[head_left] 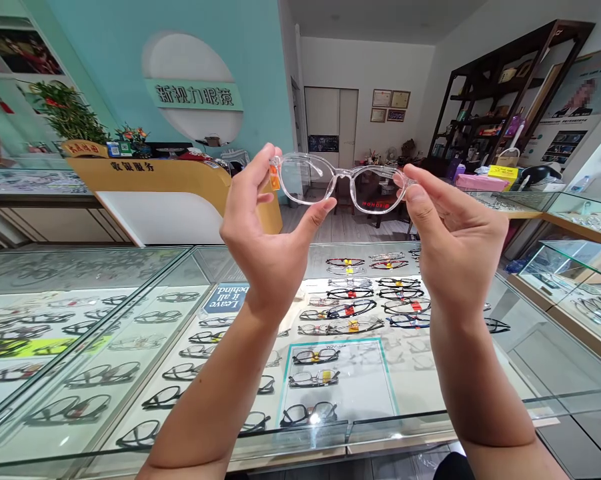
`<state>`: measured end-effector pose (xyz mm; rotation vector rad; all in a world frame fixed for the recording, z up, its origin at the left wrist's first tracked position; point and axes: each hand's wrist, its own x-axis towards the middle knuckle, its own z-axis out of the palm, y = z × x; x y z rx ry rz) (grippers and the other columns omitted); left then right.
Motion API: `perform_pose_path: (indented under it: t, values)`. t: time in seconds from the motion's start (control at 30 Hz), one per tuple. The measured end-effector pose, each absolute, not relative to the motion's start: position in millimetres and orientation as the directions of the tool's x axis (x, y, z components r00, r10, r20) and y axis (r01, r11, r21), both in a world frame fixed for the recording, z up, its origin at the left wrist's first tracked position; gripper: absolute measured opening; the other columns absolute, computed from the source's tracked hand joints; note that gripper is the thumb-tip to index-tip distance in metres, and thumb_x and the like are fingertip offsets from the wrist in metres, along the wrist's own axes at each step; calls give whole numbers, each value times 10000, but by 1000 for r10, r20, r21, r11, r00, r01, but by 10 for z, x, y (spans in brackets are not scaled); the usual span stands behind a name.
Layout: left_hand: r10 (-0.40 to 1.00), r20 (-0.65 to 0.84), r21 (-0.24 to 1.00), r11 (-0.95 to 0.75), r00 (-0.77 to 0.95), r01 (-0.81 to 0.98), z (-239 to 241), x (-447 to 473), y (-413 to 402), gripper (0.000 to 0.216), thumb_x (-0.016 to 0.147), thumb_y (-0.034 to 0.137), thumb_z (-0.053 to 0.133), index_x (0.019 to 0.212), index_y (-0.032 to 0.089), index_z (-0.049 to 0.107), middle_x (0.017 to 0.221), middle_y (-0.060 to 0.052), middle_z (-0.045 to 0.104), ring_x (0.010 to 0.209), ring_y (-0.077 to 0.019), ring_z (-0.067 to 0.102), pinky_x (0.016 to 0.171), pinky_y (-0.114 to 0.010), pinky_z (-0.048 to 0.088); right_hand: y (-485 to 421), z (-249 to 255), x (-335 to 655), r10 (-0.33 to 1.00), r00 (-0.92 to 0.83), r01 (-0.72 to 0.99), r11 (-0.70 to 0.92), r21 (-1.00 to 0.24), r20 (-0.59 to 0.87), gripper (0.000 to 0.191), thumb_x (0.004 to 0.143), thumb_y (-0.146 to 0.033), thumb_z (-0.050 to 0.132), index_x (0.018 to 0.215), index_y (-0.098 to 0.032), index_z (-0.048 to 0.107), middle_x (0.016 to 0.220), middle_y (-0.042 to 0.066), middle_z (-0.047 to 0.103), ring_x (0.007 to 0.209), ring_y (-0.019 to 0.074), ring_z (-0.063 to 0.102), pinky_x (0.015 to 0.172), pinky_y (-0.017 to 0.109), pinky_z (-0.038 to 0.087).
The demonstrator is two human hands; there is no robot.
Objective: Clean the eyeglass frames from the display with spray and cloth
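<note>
A pair of clear-framed eyeglasses (pixel 343 175) is held up in front of me, above the glass display counter. Red lettering shows on the lens at the right, and an orange tag hangs by the left hinge. My left hand (pixel 267 227) grips the left end of the frame, its thumb tip near the lower rim beside the bridge. At the other end, my right hand (pixel 453 233) pinches the hinge area between thumb and fingers. The temples appear folded behind the lenses, though partly hard to make out.
Beneath my arms stretches a glass display case (pixel 350 427) with rows of eyeglasses (pixel 350 308) inside. A blue printed card (pixel 225 298) lies among them. Beyond are a yellow and white service desk (pixel 165 207), dark shelves (pixel 500 87) and another glass case (pixel 575 280) at right.
</note>
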<state>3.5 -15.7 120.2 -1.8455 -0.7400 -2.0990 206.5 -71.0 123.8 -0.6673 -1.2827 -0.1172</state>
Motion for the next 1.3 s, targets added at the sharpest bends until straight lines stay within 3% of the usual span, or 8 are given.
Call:
perform_pose_path:
  t: [0.23,0.43,0.63,0.87,1.07,1.3]
  values:
    - [157,976,209,-876,-153,434,1168,25,-116,809,883,714,857,1571,383,589,1583,-81,679,1538,-407,587,1116,-587,585,-767,1308,2082,412,266,212,857,-470,872,244,1072,-421,722,1244,-287,830,1257,62,869,1216,251,829,1155,500,662]
    - [163,974,212,-893,-155,397,1152,21,-95,796,857,662,908,1544,385,617,1564,-89,687,1524,-405,593,1096,-554,594,-737,1322,2103,467,249,105,858,-503,848,225,1049,-437,746,1207,-294,817,1234,56,866,1257,259,811,1141,504,659]
    - [173,969,228,-901,-177,368,1171,47,-120,770,834,657,928,1496,367,662,1516,-92,716,1477,-393,626,1091,-548,600,-729,1324,2102,450,246,104,868,-485,858,203,1059,-424,712,1191,-297,800,1216,52,859,1206,249,819,1117,488,658]
    - [193,972,228,-918,-137,325,1148,42,-92,789,845,652,923,1525,376,631,1543,-94,690,1483,-400,625,1074,-549,616,-678,1343,2124,522,272,-38,845,-533,809,164,1002,-410,770,1118,-299,803,1149,41,860,1152,256,824,1095,503,658]
    - [156,977,204,-887,-147,415,1140,59,-104,789,838,631,936,1520,382,627,1478,-88,719,1422,-382,666,1055,-531,623,-682,1369,2100,531,325,-103,843,-529,783,90,977,-329,788,1035,-278,834,1057,23,871,1002,216,829,1061,469,648]
    - [166,977,208,-883,-135,421,1174,64,-98,827,827,651,937,1542,423,588,1447,-84,722,1369,-377,708,1017,-543,654,-708,1383,2077,563,321,-83,818,-570,761,70,986,-340,754,1027,-304,798,1047,26,865,1104,259,832,1095,509,626]
